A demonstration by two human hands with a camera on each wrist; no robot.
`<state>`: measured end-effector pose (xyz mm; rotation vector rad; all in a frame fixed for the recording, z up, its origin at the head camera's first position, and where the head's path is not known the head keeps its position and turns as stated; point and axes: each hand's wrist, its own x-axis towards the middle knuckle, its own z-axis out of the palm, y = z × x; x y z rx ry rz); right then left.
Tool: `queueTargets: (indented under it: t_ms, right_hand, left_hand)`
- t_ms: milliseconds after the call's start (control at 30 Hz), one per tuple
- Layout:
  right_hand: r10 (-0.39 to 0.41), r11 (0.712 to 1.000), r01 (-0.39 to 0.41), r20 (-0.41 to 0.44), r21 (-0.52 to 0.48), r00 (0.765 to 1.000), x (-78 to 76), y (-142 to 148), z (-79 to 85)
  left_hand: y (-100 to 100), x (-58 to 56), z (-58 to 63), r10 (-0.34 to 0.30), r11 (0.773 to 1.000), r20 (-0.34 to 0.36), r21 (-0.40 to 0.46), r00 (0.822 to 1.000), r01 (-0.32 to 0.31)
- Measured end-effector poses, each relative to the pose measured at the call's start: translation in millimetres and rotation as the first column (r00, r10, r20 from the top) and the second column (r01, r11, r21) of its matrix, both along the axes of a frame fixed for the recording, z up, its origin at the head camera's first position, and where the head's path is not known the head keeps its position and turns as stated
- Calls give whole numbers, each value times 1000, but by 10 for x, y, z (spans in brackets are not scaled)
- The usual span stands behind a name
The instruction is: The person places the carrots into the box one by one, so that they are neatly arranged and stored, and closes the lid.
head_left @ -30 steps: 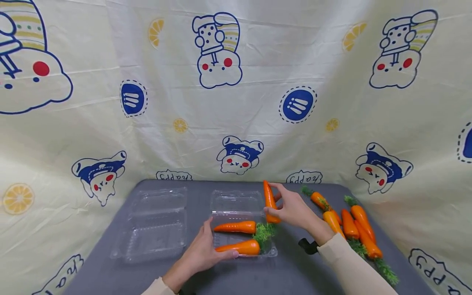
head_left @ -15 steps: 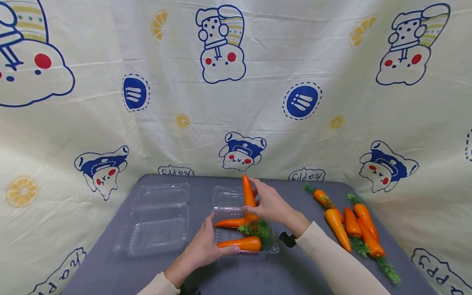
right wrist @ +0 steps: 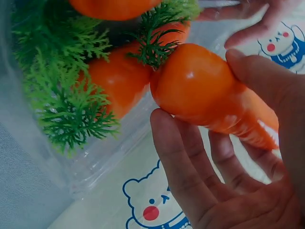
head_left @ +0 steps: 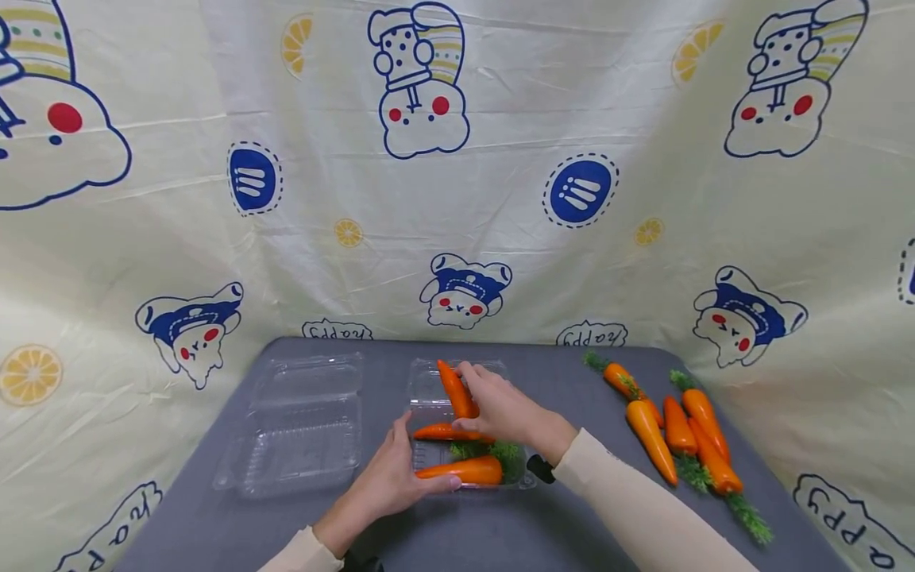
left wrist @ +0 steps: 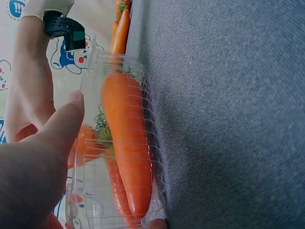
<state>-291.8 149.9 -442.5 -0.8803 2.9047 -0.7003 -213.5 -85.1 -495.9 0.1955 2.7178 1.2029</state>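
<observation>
My right hand [head_left: 509, 409] holds a carrot [head_left: 456, 391] tilted over the middle clear plastic clamshell container [head_left: 527, 480]. In the right wrist view, thumb and fingertips [right wrist: 164, 124] pinch this carrot [right wrist: 195, 83] near its thick, leafy end, which points down into the container. Two other carrots lie inside: a rear one [head_left: 438, 431] and a front one [head_left: 468, 471], their green tops at the right end. My left hand [head_left: 391, 482] grips the container's left end, thumb along the front rim. Seen from the left wrist, the front carrot [left wrist: 125, 143] shows through the ribbed wall.
Another open clamshell container [head_left: 303, 449] stands to the left on the grey table [head_left: 493, 540]. Several loose carrots [head_left: 650, 441] with green tops lie along the right side. A printed curtain [head_left: 500, 214] hangs behind the table. The middle container's lid [head_left: 425, 389] is folded back.
My right hand has brought its carrot leftward from beside the container to over it, and the carrot now leans further left with its green top inside. My left hand has stayed on the container.
</observation>
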Motion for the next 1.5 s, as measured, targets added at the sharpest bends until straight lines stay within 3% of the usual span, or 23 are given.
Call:
queueTargets:
  t_ms: [300, 600, 900, 1133, 1500]
  right_hand:
    - [88, 983, -93, 41, 159, 995, 99, -46, -53]
    - [76, 981, -95, 116, 169, 990, 133, 1, -65]
    - [98, 955, -112, 63, 276, 993, 202, -13, -52]
    - [119, 950, -138, 82, 279, 989, 241, -24, -70]
    - [135, 935, -139, 35, 327, 990, 260, 8, -43]
  left_hand:
    - [4, 23, -13, -8, 1000, -35, 2, 999, 8]
    - [-9, 32, 12, -30, 999, -67, 21, 997, 32]
    - [-19, 27, 7, -21, 1000, -63, 17, 998, 22]
    - [-17, 49, -16, -22, 1000, -44, -4, 999, 22]
    - [-9, 17, 32, -30, 1000, -41, 3, 999, 30]
